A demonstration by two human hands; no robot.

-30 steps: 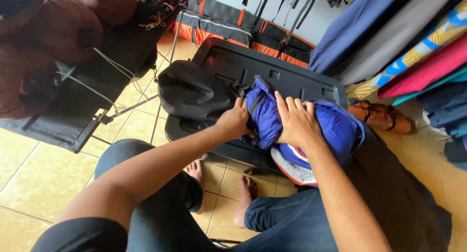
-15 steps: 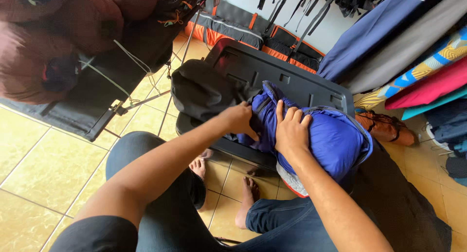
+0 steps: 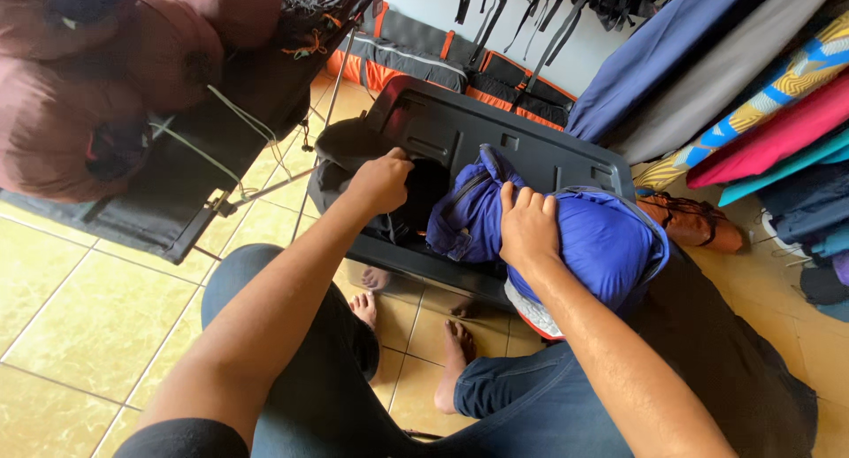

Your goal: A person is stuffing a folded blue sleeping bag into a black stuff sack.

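A bunched blue sleeping bag lies across my right thigh and against a black plastic tray that leans in front of me. My right hand presses down on the blue fabric, fingers curled over it. My left hand grips the rim of a black stuff sack, holding its dark mouth open toward the blue bundle. The two hands are about a hand's width apart. I sit with bare feet on the tiled floor.
Rolled maroon bundles lie on a black folding cot at the left. Folded coloured mats and fabrics are stacked at the right. An orange and grey bag and hanging straps are behind the tray. A brown sandal lies beside the stack.
My left hand has moved left, off the blue bundle, and now holds the black sack's opening. My right hand stays on the blue fabric.
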